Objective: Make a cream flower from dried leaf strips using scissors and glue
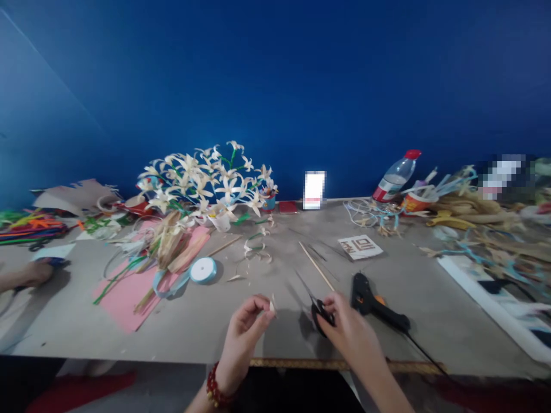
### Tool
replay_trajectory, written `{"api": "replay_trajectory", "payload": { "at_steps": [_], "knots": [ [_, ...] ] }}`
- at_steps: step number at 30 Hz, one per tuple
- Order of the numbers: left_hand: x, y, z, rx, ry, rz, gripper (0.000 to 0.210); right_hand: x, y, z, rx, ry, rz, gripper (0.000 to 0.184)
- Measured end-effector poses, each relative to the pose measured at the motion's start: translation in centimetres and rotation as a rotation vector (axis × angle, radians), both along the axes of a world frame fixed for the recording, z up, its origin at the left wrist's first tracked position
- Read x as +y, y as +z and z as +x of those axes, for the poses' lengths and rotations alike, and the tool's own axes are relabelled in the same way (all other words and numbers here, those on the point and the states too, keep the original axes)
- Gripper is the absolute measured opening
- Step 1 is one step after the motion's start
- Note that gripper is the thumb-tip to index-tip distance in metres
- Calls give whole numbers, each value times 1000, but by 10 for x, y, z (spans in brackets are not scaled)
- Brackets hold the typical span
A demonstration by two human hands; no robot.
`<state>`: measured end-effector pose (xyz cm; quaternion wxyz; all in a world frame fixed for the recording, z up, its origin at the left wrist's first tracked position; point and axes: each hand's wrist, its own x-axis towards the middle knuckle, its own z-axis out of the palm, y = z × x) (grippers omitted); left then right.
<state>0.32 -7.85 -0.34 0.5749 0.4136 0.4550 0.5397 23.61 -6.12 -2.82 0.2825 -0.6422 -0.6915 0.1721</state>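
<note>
Near the table's front edge, my left hand (248,330) pinches a small cream-coloured petal-like piece (272,304) between thumb and fingertips. My right hand (346,330) is closed round the black handles of a pair of scissors (317,307), whose thin blades point away and to the left, apart from the piece. A thin wooden stick (316,265) lies just beyond my right hand. Right of that hand rests a black glue gun (374,301) with its cord running to the front edge. A few pale scraps (236,278) lie beyond my left hand.
White artificial flowers (202,178) stand at the back left, behind pink paper (129,298) and a blue ribbon roll (203,269). A bottle (396,176), an orange cup (417,198) and a white power strip (473,304) are on the right. Another person's hand (32,274) is far left.
</note>
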Motion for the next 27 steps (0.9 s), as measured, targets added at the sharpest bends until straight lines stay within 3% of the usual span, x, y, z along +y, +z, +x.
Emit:
{"api": "replay_trajectory", "payload": {
  "at_steps": [3, 6, 10, 13, 19, 24, 27],
  "knots": [
    [5, -6, -16, 74, 5, -34, 26, 13, -7, -10, -58, 5, 47, 16],
    [15, -11, -34, 269, 13, -1, 26, 27, -3, -24, -218, 2, -11, 11],
    [38, -9, -52, 705, -7, 163, 18, 46, 7, -36, -366, 31, -152, 8],
    [58, -3, -52, 936, -46, 294, 15, 54, 8, -40, -373, 55, -160, 7],
    [90, 1, -50, 1103, -15, 369, 15, 52, -7, -42, -363, 73, -91, 7],
    [103, -1, -88, 1161, 135, 287, 20, 48, -17, -43, -404, 56, -42, 10],
    [100, -1, -104, 1180, 153, 248, 23, 49, -21, -43, -423, 29, -52, 14]
  ]
}}
